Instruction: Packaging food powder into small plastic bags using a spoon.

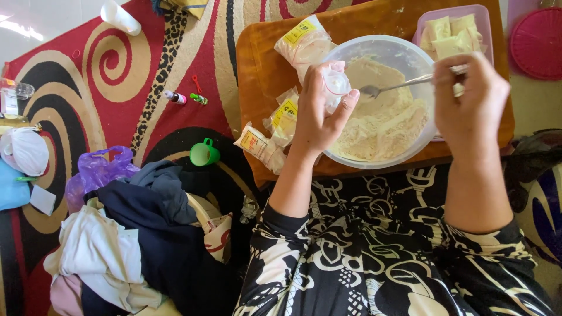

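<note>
Left hand pinches a small bag; right hand grips a spoon over the flour-filled bowl.

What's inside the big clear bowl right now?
The bowl holds pale yellowish powder and the spoon's tip. The left hand covers its left rim; the bottom is hidden.

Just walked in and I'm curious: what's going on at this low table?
A person seated at an orange wooden board holds a small clear plastic bag open in the left hand. The right hand holds a metal spoon over a large clear plastic bowl of pale yellowish powder. Filled small packets with yellow labels lie beside the bowl.
</note>
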